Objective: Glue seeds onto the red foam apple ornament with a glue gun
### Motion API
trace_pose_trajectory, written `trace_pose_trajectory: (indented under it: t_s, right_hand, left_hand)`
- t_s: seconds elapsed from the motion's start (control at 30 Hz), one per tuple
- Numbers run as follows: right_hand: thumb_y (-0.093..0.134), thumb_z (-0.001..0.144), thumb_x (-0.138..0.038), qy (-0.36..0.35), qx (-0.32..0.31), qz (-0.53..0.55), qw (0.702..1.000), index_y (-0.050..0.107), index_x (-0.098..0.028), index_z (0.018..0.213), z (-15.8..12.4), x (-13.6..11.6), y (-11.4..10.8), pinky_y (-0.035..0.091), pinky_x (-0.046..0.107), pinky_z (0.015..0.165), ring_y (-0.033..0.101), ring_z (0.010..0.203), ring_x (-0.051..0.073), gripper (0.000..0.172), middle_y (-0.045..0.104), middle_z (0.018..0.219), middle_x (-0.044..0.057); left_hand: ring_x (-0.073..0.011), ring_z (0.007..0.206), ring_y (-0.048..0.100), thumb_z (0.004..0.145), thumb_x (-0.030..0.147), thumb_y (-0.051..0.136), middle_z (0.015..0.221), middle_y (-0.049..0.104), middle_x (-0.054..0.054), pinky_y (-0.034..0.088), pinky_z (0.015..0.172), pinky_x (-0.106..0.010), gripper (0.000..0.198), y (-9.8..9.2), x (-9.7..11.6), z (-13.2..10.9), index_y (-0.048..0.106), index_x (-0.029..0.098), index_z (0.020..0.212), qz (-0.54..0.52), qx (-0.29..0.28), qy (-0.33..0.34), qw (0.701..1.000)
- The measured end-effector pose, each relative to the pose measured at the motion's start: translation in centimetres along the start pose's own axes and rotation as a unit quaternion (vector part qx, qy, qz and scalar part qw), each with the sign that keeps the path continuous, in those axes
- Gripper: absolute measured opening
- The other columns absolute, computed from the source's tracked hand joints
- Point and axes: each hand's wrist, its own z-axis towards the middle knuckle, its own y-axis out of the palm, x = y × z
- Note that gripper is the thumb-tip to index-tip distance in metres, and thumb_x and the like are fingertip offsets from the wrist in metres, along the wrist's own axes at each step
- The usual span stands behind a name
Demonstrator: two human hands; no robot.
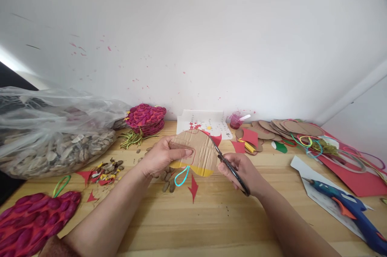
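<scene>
Well, cardboard (205,152) within left grip (160,155)

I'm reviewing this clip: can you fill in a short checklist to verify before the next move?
1. Left hand grips the cardboard piece: ok.
2. Right hand holds the scissors: ok.
3. Left thumb apart from the blades: ok.
4. Cyan loop away from the blades: ok.
5. Blades fully open: cannot tell.
6. Tabletop free of scraps: not ok, a red scrap lies there.
</scene>
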Motion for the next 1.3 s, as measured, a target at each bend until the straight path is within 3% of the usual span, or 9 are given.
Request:
trace_pose_trajectory:
  t_s: [0.3, 0.67, 0.9, 1.3]
  right_hand:
    - [0.077, 0.073, -0.048, 0.013, -0.005, -0.01, 1.0, 0.044, -0.023, 0.061, 0.0, -0.3, -0.2, 0.023, 0.026, 0.04, 0.034, 0.04, 0.008, 0.043, 0.036, 0.05, -0.009]
    - [0.079, 0.071, -0.047, 0.018, -0.01, -0.028, 0.999, 0.039, -0.024, 0.057, 0.1, -0.6, -0.7, 0.02, 0.026, 0.041, 0.033, 0.041, 0.008, 0.048, 0.034, 0.047, -0.009]
    - [0.077, 0.073, -0.052, 0.014, -0.023, -0.035, 0.999, 0.038, -0.025, 0.059, -0.1, -0.6, -0.7, 0.023, 0.026, 0.041, 0.034, 0.042, 0.009, 0.05, 0.035, 0.048, -0.009]
    - [0.076, 0.075, -0.05, 0.001, -0.036, -0.048, 0.998, 0.034, -0.024, 0.056, -0.1, -0.5, -1.1, 0.017, 0.027, 0.046, 0.027, 0.048, 0.009, 0.052, 0.027, 0.051, -0.009]
  left_hand:
    - [-0.0138, 0.072, 0.065, 0.062, 0.029, 0.089, 0.085, 0.075, -0.005, 0.053, 0.069, -0.024, 0.034, -0.5, -0.4, 0.1, 0.076, 0.014, 0.089, 0.018, -0.005, 0.0, 1.0]
    - [-0.0158, 0.075, 0.065, 0.059, 0.026, 0.088, 0.083, 0.073, -0.006, 0.052, 0.076, -0.027, 0.029, -0.5, 0.3, 0.0, 0.075, 0.012, 0.082, 0.01, -0.032, -0.001, 0.999]
    - [-0.0169, 0.08, 0.068, 0.06, 0.024, 0.089, 0.092, 0.076, -0.006, 0.053, 0.079, -0.028, 0.042, -0.3, 0.2, -0.1, 0.076, 0.016, 0.099, 0.014, -0.044, 0.002, 0.999]
    - [-0.0176, 0.084, 0.069, 0.062, 0.024, 0.087, 0.094, 0.076, -0.006, 0.053, 0.082, -0.028, 0.04, -0.3, 0.3, -0.2, 0.076, 0.016, 0.1, 0.029, -0.063, 0.01, 0.998]
